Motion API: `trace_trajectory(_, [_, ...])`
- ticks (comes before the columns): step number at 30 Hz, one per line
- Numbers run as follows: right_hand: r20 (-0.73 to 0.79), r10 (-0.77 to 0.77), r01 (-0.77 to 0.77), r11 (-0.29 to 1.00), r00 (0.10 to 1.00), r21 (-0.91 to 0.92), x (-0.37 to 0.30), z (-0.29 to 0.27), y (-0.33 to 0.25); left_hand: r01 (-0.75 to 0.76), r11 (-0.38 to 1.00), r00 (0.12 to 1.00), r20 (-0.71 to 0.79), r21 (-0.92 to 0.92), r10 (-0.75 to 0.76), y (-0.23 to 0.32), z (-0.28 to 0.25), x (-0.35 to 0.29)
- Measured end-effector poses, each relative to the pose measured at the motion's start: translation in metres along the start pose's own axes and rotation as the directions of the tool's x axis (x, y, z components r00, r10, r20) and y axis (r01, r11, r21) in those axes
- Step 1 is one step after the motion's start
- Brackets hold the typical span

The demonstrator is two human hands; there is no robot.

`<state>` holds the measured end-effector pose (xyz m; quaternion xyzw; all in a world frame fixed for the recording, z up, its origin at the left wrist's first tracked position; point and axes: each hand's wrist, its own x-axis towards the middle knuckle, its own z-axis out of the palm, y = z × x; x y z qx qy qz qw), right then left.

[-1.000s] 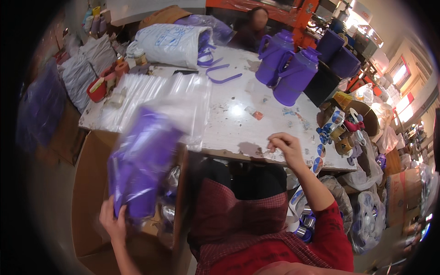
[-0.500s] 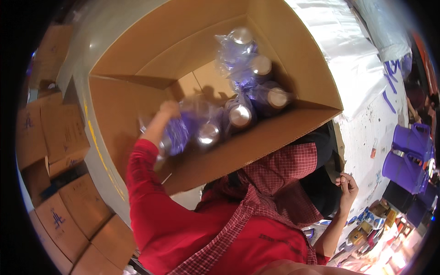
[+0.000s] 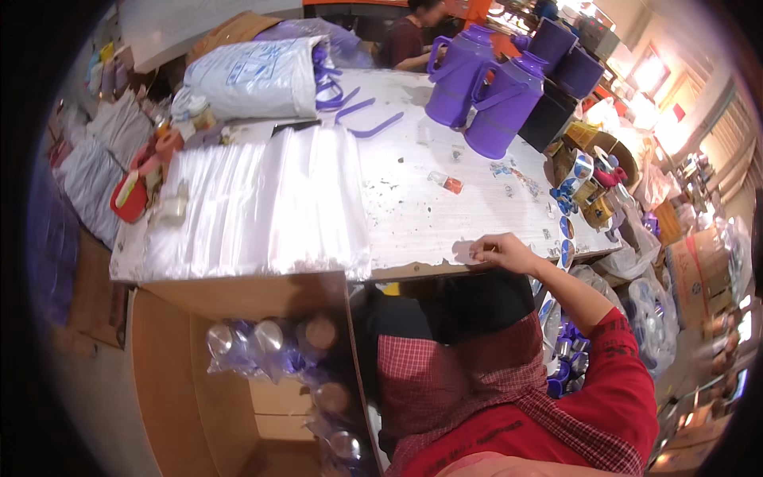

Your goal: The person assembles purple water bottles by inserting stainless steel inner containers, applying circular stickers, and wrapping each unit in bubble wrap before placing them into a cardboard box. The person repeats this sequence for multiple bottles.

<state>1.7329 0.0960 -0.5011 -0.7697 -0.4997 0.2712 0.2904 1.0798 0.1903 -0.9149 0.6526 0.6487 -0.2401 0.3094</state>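
My right hand (image 3: 502, 252) rests at the front edge of the white worktable (image 3: 413, 215). Its fingers are loosely bent, a little apart, with nothing visible in them. My left hand is out of view. To the left of that hand lies a wide stack of clear plastic bags (image 3: 262, 207). Two purple thermos jugs (image 3: 502, 107) with handles stand farther back on the table. Below the table's left end is a deep cardboard box (image 3: 171, 358), holding several purple flasks (image 3: 270, 338) in clear bags, their silvery round ends facing up.
A white sack (image 3: 250, 79) with purple straps (image 3: 373, 126) spilling out lies at the back left. A round container (image 3: 616, 155) of tapes and small items is at the right. Bagged flasks (image 3: 568, 358) sit below it. Across the table is another person (image 3: 409, 40).
My view has swung from the box to the worktable. My left hand, earlier in the box at a wrapped flask, has gone out of view. My right hand stays by the table edge.
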Motion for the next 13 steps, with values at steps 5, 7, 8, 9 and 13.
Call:
trace_trajectory(5, [-0.415, -0.016, -0.062, 0.983, 0.91, -0.174, 0.064, -0.039, 0.061, 0.041, 0.999, 0.998, -0.041, -0.022, -0.042, -0.007, -0.014, 0.004])
trace_trajectory(7, [-0.522, -0.185, -0.055, 0.91, 0.832, -0.41, 0.108, -0.091, 0.072, 0.061, 0.996, 0.995, -0.074, -0.063, -0.066, -0.01, -0.019, -0.007])
trace_trajectory(8, [-0.561, -0.333, -0.022, 0.846, 0.758, -0.532, 0.145, -0.125, 0.066, 0.09, 0.992, 0.992, -0.084, -0.087, -0.098, -0.018, -0.014, -0.027])
trace_trajectory(9, [-0.549, -0.483, -0.006, 0.747, 0.683, -0.664, 0.169, -0.167, 0.057, 0.134, 0.985, 0.986, -0.089, -0.108, -0.144, -0.026, 0.001, -0.058])
trace_trajectory(13, [-0.285, -0.666, -0.493, -0.143, 0.689, -0.858, 0.221, -0.295, 0.018, 0.197, 0.974, 0.971, -0.163, 0.11, -0.178, -0.031, 0.015, -0.149])
